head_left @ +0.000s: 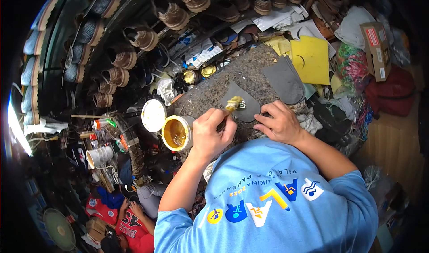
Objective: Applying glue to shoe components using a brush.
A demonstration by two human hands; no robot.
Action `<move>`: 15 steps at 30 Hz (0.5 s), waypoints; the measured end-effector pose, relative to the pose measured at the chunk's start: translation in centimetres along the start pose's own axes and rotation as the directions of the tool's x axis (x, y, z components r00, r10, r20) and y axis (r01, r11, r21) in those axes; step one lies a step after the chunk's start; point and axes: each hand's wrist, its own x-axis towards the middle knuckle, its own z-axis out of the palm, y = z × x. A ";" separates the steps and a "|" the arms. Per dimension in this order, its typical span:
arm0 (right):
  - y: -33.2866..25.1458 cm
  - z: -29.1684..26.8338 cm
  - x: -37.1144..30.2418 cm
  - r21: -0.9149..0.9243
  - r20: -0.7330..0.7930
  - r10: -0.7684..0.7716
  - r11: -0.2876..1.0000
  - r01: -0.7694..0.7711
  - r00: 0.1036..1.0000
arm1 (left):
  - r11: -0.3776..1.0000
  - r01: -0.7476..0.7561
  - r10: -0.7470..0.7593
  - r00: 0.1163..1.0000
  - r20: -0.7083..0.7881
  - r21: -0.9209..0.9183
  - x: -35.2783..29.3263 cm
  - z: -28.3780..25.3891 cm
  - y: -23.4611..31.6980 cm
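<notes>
My left hand (pixel 212 131) is closed around a brush (pixel 234 103) whose bristles are thick with yellowish glue. The brush tip rests over a dark grey shaped piece (pixel 246 111) that looks like shoe-sole material, with a wet smear beside the bristles. At this piece's right edge, my right hand (pixel 282 122) presses with thumb and fingertips. Just left of my left hand stands a white tub (pixel 187 130) holding amber glue (pixel 174 132), its round white lid (pixel 153 115) tipped back beside it. A second, larger grey piece (pixel 283 80) lies flat farther right on the rough worktop (pixel 208 94).
Yellow sheets (pixel 310 58) and scraps lie at the far right, near a shoe box (pixel 376 52) and a dark red bag (pixel 391 92). Racks of brown shoes (pixel 170 12) line the back and left. Small tins (pixel 190 76) sit behind the worktop. Another person (pixel 132 224) is at the lower left.
</notes>
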 end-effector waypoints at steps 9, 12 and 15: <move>0.8 0.1 -0.4 0.051 -0.002 -0.025 0.998 0.026 1.000 | 0.989 0.087 -0.096 0.993 0.064 0.122 2.3 0.9 2.8; 0.8 0.0 -0.3 0.037 -0.027 -0.011 0.999 0.012 1.000 | 0.999 0.037 -0.032 0.989 0.142 -0.039 2.2 1.4 4.6; 0.9 0.1 -0.3 0.040 -0.040 0.010 0.999 -0.008 0.999 | 0.994 0.025 -0.034 0.996 0.083 0.108 3.7 2.4 3.6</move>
